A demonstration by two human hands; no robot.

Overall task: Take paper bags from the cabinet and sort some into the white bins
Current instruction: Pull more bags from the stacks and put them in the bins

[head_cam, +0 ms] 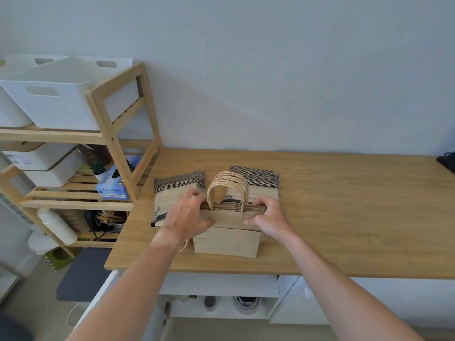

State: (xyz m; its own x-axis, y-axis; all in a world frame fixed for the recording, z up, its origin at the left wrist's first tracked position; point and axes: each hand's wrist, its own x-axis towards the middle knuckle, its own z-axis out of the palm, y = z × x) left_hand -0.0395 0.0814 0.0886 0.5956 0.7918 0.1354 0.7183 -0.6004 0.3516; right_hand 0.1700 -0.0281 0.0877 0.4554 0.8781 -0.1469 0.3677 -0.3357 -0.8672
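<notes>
Head view: your left hand and right hand pinch middle paper bag stack, frame centre, on wooden counter. Two more stacks behind. White bins, upper left shelf, look unfilled; sorting remains.

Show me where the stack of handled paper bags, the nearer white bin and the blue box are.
stack of handled paper bags [227,238]: head view, front face.
nearer white bin [56,107]: head view, front wall.
blue box [112,190]: head view, front label.

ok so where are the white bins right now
The white bins sit on the top shelf of the wooden rack at the left of the head view, up and left of the paper bags on the wooden counter.
</notes>
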